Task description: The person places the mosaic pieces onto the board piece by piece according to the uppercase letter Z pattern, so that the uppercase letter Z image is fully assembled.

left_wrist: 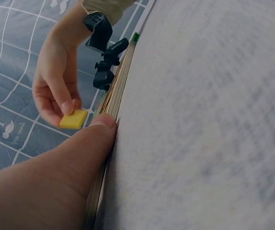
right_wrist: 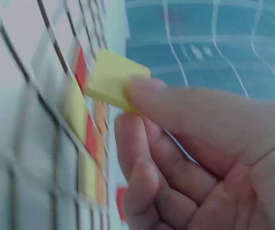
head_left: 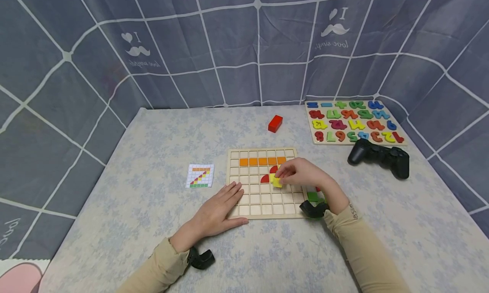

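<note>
Between thumb and fingers, my right hand [head_left: 302,172] pinches a yellow square tile [right_wrist: 111,79], held just above the wooden grid board [head_left: 244,199]. My left hand [head_left: 215,211] lies with straight fingers on the board's near left corner, its thumb along the front edge. On the board, a row of orange tiles [head_left: 262,161] fills part of an upper row. Below it sit red quarter-round pieces [head_left: 265,179] and yellow pieces, partly hidden by the right hand. A small pattern card [head_left: 200,176] left of the board shows orange, red, yellow and green cells.
Green pieces [head_left: 312,196] lie at the board's right edge, partly under the right wrist. A red block [head_left: 275,123] stands behind the board. A number puzzle board [head_left: 355,123] and a black game controller [head_left: 379,158] are at the back right. A patterned curtain hangs behind the table.
</note>
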